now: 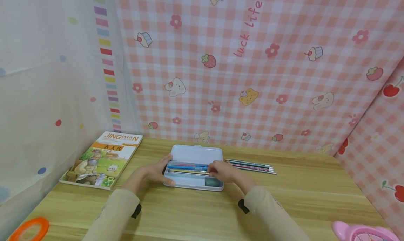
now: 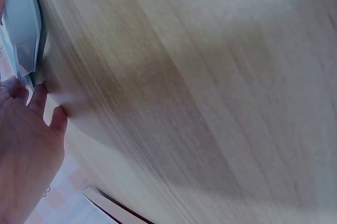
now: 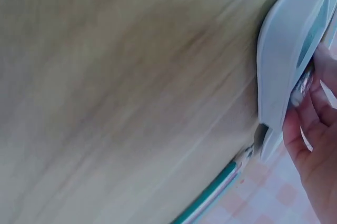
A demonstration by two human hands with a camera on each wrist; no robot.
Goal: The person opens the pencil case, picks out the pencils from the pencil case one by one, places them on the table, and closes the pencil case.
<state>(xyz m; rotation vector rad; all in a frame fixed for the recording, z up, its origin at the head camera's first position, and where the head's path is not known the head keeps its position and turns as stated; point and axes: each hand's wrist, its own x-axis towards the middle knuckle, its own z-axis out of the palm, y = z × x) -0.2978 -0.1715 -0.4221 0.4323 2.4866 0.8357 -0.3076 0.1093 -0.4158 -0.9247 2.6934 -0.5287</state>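
Note:
A white pencil case (image 1: 189, 183) lies on the table with its lid (image 1: 196, 153) raised at the back. Inside are a blue pen (image 1: 186, 167) and a yellowish pencil (image 1: 189, 172); a dark green rectangle (image 1: 213, 181) fills the front right compartment. My left hand (image 1: 155, 171) rests at the case's left end, fingers spread, thumb along the front edge. Over the right half, my right hand (image 1: 221, 171) pinches a pencil. In the right wrist view the pencil's silvery end (image 3: 303, 86) shows between thumb and fingers, low against the case wall.
Several pencils (image 1: 252, 166) lie together right of the case, erasers pointing right. At the left is a book (image 1: 102, 160). An orange ring-shaped thing (image 1: 44, 227) and a pink clock-like object (image 1: 363, 231) sit at the near corners. A checked cloth (image 1: 233, 122) hangs behind the table.

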